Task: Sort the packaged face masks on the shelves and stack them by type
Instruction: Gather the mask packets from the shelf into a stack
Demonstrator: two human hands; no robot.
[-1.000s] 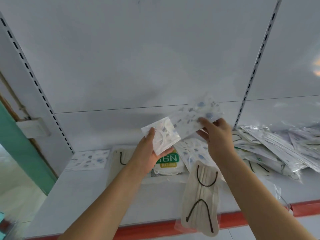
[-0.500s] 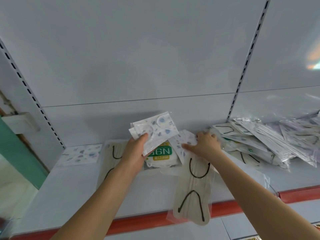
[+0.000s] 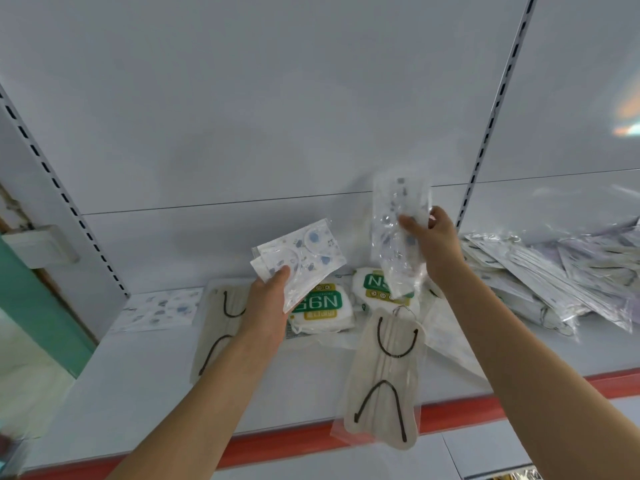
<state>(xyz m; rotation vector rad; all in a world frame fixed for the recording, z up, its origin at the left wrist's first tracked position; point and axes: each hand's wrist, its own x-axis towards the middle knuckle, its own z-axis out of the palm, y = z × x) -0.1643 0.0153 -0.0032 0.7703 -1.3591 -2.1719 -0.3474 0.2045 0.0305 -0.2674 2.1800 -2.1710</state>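
My left hand (image 3: pixel 268 308) holds a small stack of blue-patterned packaged masks (image 3: pixel 301 256) above the shelf. In the air to its right, my right hand (image 3: pixel 434 242) grips another patterned mask packet (image 3: pixel 398 233), held upright. Below them lie two green-labelled N95 packs (image 3: pixel 320 308) (image 3: pixel 372 284). A beige mask with dark ear loops (image 3: pixel 386 382) hangs over the shelf's front edge, and a second beige mask (image 3: pixel 218 327) lies at the left. A flat patterned packet (image 3: pixel 157 310) rests at the far left of the shelf.
A loose heap of packaged masks (image 3: pixel 554 278) fills the right bay of the white shelf (image 3: pixel 138 393), which has a red front strip (image 3: pixel 277 441). Slotted uprights (image 3: pixel 491 112) divide the back panel. A teal door frame (image 3: pixel 31 303) stands left.
My right hand went down to the shelf, picked up another patterned packet and lifted it upright. My left hand kept its stack, now with the earlier packet added.
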